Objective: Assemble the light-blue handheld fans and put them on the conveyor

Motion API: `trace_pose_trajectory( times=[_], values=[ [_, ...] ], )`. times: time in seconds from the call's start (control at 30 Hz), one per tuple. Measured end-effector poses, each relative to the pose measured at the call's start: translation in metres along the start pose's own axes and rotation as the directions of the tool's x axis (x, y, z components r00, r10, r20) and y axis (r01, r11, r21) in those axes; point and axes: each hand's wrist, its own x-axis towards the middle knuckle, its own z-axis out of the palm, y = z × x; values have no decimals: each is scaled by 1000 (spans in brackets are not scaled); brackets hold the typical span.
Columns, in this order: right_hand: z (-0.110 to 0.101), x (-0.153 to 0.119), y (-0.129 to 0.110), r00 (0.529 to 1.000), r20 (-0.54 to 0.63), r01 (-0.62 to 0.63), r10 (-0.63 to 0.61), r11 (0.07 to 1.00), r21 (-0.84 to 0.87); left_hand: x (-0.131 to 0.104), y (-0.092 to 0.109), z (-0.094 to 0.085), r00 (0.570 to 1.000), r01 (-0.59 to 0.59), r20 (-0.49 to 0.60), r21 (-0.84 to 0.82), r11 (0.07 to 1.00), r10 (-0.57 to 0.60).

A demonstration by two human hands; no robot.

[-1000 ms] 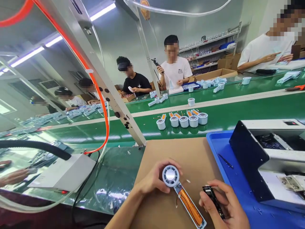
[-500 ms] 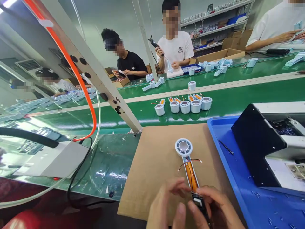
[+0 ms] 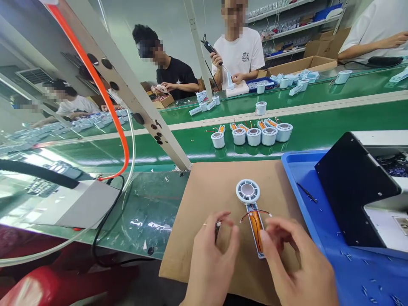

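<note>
A light-blue handheld fan housing lies on the cardboard sheet. Its round slotted head faces up at the far end, and an orange battery sits in the long handle. Thin red and black wires with small white plugs spread to both sides below the head. Left of the handle, my left hand holds a small black part, mostly hidden by the fingers. My right hand is at the handle's right side, thumb and fingers apart, with nothing visible between them; the thumb overlaps the handle's edge.
A blue tray with a thin black rod, scattered screws and a black-and-white machine stands right. Several similar fan housings stand on the green belt. A slanted metal post rises left. Co-workers sit across the belt.
The black part has passed from my right hand to my left and is off the handle's lower end. My left hand has moved up and left; my right hand has opened.
</note>
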Motion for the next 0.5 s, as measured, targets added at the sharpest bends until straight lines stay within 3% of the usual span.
trace_pose_trajectory(
  times=[0.1,0.23,0.5],
  values=[
    [4,14,23,997,-15,78,-79,995,-63,13,5,11,989,-124,95,156,980,111],
    [13,25,23,994,21,107,-108,993,49,15,8,17,982,-181,81,154,971,170],
    [17,27,22,987,-10,-150,158,954,261,15,9,7,930,-363,3,147,920,366]
  ],
)
